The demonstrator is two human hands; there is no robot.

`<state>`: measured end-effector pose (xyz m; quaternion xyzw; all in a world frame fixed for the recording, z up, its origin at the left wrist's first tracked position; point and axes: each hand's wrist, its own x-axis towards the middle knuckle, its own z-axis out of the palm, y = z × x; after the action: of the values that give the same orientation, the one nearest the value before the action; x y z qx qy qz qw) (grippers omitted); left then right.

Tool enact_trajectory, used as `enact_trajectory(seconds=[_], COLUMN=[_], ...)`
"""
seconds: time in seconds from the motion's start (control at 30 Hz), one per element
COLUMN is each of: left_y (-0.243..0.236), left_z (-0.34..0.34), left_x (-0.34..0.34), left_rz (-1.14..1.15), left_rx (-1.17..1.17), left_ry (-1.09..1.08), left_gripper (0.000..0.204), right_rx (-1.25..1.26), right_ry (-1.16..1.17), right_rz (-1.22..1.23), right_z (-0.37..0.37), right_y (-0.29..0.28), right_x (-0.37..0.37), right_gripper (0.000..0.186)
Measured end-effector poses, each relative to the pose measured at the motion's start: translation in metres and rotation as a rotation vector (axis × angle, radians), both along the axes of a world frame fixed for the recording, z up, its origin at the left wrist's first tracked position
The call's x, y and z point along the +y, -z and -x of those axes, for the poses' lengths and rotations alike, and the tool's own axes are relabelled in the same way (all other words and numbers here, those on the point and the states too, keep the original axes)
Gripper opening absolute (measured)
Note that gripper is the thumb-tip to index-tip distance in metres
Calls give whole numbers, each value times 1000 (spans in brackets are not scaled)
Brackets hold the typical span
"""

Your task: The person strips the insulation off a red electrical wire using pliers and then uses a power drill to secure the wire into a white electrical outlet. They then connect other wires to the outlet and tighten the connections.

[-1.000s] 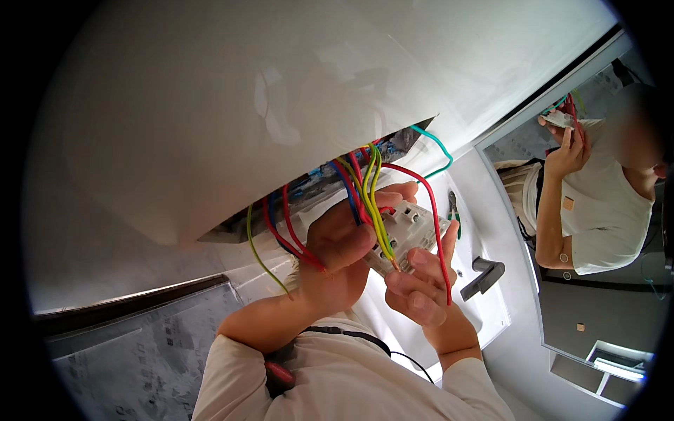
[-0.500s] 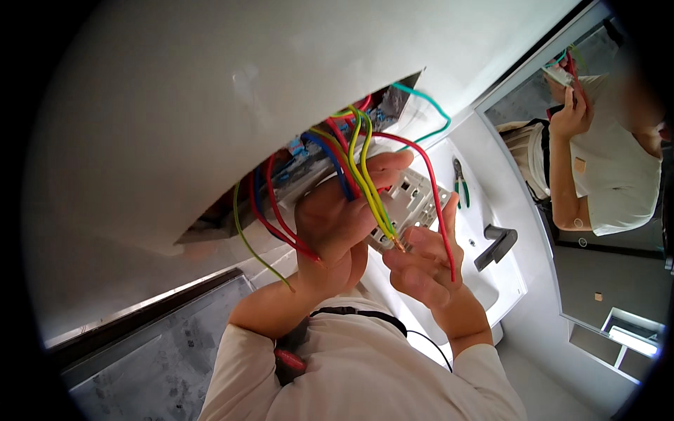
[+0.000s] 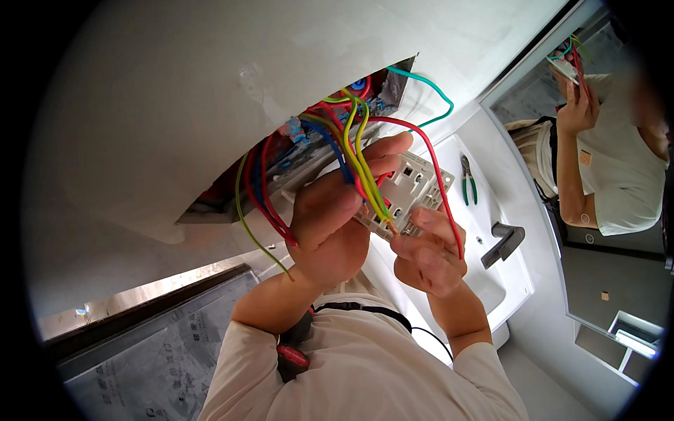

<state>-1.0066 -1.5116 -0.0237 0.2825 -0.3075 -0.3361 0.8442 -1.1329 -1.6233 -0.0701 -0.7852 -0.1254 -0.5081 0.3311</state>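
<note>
1. A white washbasin [image 3: 484, 217] with a flat ledge carried the things.
2. A pair of green-handled pliers [image 3: 466, 172] lay on that ledge, handles slightly spread.
3. A dark grey faucet [image 3: 503, 247] stood on the basin, apart from the pliers.
4. A small dark spot [image 3: 479, 240] beside the faucet was perhaps a hole.

The left hand [image 3: 330, 221] and right hand [image 3: 428, 256] each hide part of the pale plate [image 3: 407, 188].

Head-worn fisheye view, downward, close above the fingers [image 3: 430, 262]
</note>
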Motion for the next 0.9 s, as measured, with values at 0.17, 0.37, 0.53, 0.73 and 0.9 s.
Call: enact_trajectory(seconds=[0.17,0.37,0.53,0.73,0.9], left_y=[0,2,-5,-26,-19], left_z=[3,2,4,13,21], left_x=[-2,-3,1,7,29], left_rz=[-28,-23,-145,-490,-530], left_rx=[37,48,26,-323,-419], left_ry=[16,15,-23,-222,-355], left_gripper=[47,46,44,43,50], right_rx=[-56,8,168,240,124], right_ry=[72,-45,31,101,255], right_rz=[5,-163,-216,-223,-135], right_z=[-4,5,-12,-14,-17], right_y=[-1,1,-27,-22,-32], right_x=[-2,-2,-10,-8,8], right_gripper=[77,75,80,86,79])
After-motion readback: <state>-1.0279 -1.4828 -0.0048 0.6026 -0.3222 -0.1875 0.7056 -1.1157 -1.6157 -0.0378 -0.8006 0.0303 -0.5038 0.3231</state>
